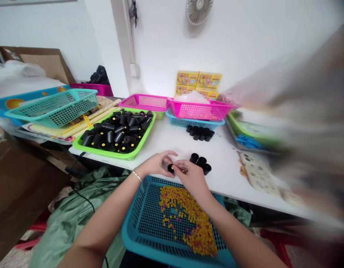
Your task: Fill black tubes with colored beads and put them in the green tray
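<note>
Over a teal mesh basket (pixel 133 219) heaped with tiny yellow and pink beads (pixel 188 219), the left hand (pixel 156 164) and right hand (pixel 190 178) come together at the edge of a white table (pixel 225 175), their fingers closed on a small black cylinder (pixel 171 168). The piece looks light and stiff, probably moulded plastic, its smooth barrel liable to slip; the sides offer the surest hold. The beads look loose and fiddly, too small to grasp except singly. Just beyond the hands, three matching cylinders (pixel 200 163) stand upright on the tabletop. Farther off, a lime-green tray (pixel 102 154) brims with more, many showing yellow-dotted ends, while a cluster of black cylinders (pixel 198 133) stands before a blue basket (pixel 183 121) beneath a pink basket (pixel 200 110).
</note>
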Tool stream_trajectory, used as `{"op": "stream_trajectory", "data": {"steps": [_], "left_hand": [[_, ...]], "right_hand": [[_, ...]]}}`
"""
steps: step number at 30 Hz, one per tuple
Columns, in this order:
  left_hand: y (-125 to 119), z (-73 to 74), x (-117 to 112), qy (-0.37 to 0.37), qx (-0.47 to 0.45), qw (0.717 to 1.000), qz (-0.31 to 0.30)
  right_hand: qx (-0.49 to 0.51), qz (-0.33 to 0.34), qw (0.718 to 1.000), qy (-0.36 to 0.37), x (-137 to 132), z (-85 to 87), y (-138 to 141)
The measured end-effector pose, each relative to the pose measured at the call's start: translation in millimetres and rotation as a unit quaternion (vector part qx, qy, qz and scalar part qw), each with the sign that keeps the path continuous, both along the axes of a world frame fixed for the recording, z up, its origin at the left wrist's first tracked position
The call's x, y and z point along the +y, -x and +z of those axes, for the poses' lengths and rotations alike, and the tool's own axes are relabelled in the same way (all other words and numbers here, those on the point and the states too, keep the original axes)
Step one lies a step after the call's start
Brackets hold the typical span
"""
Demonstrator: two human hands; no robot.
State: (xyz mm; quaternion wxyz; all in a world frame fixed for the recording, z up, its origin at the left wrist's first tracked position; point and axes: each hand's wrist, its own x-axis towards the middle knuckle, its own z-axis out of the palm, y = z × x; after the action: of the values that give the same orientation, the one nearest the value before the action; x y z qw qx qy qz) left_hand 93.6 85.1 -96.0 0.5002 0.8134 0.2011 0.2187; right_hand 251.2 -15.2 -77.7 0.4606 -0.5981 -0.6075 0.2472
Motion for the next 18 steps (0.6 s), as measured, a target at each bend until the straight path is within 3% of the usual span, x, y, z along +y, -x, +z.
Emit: {"op": "stream_trajectory", "data": {"steps": [13, 16, 18], "left_hand": [[0.4, 2.5, -1.2, 0.008, -0.019, 1.0, -0.017], [0.9, 1.1, -0.7, 0.01, -0.02, 1.0, -0.021], [1.1, -0.6, -0.1, 0.013, -0.015, 1.0, -0.016]], "right_hand": [[0.016, -0.022, 0.999, 0.03, 8.0, 2.6, 3.5], [0.098, -0.009, 0.991, 0.095, 7.0, 4.4, 5.6], [0.2, 0.009, 0.967, 0.156, 7.2, 5.6, 8.4]]}}
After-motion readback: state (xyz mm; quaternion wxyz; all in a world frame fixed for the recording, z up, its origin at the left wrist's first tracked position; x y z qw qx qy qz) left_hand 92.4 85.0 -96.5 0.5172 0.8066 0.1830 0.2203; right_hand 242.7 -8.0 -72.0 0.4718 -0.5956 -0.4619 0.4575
